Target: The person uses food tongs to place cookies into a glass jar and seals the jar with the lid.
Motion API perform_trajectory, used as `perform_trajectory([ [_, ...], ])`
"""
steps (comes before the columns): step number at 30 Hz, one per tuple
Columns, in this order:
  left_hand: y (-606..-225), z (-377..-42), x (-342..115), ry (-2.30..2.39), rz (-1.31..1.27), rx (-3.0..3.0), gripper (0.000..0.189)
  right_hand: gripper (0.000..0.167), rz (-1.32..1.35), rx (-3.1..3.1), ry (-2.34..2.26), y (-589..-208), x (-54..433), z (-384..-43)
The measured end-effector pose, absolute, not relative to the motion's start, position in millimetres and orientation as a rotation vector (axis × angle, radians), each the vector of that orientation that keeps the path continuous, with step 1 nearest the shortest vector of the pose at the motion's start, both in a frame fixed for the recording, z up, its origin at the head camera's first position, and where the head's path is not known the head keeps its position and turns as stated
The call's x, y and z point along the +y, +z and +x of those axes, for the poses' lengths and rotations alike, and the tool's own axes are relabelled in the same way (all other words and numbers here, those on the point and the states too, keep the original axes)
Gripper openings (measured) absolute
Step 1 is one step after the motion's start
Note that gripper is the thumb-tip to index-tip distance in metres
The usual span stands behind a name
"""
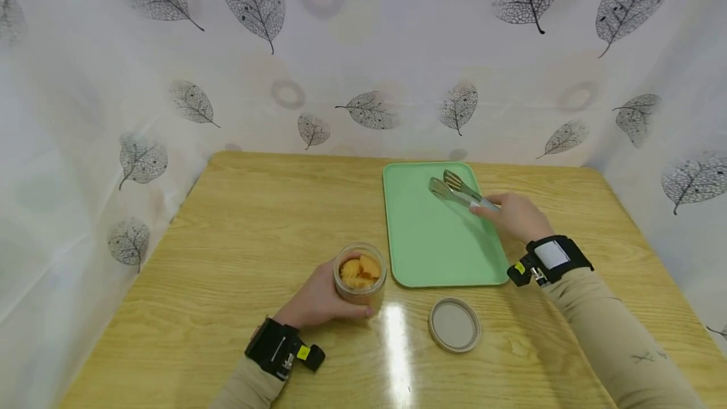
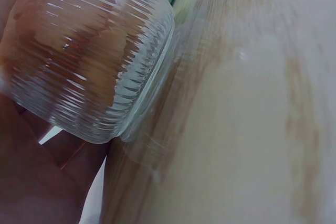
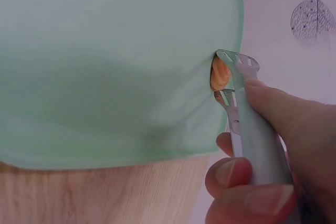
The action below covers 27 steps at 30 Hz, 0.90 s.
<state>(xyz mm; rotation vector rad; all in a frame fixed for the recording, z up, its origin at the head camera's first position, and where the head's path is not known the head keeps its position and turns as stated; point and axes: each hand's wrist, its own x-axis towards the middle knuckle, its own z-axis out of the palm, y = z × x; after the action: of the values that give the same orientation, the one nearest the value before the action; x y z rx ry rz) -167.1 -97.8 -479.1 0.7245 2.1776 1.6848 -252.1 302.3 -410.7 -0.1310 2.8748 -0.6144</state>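
My left hand point(image 1: 318, 298) is wrapped around the side of a ribbed glass jar point(image 2: 89, 61), which stands upright and uncovered on the table. Orange, rounded food pieces point(image 1: 359, 272) show through its mouth. On the other side, my right hand point(image 1: 517, 214) grips metal tongs point(image 3: 257, 135) by their pale handles, thumb on top and fingers beneath. The slotted tong heads are spread apart over the far right part of a green tray point(image 1: 437, 245). In the right wrist view an orange piece point(image 3: 220, 74) shows between the two heads.
A round lid point(image 1: 454, 325) lies on the wooden table point(image 1: 272, 207), in front of the tray and right of the jar. Behind the table and at its sides hangs a white curtain point(image 1: 375, 36) with a leaf print.
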Motion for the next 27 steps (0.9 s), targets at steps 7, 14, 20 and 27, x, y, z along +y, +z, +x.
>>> perform_trajectory([
  [7, -483.3, -168.2, -99.0, 1.674, 0.744, 2.193, 0.079, 0.077, -0.181, 2.871, -0.602, -407.8, 295.7, -227.8],
  [14, -483.1, -168.7, -98.8, 1.681, 0.728, 2.179, 0.080, 0.077, -0.217, 2.884, -0.602, -408.3, 293.4, -203.7],
  [20, -483.7, -168.9, -98.7, 1.674, 0.758, 2.182, 0.078, 0.075, -0.245, 2.910, -0.612, -410.7, 289.3, -189.8],
  [27, -483.7, -168.7, -99.1, 1.663, 0.774, 2.188, 0.079, 0.076, -0.256, 2.910, -0.627, -408.5, 283.4, -178.9],
])
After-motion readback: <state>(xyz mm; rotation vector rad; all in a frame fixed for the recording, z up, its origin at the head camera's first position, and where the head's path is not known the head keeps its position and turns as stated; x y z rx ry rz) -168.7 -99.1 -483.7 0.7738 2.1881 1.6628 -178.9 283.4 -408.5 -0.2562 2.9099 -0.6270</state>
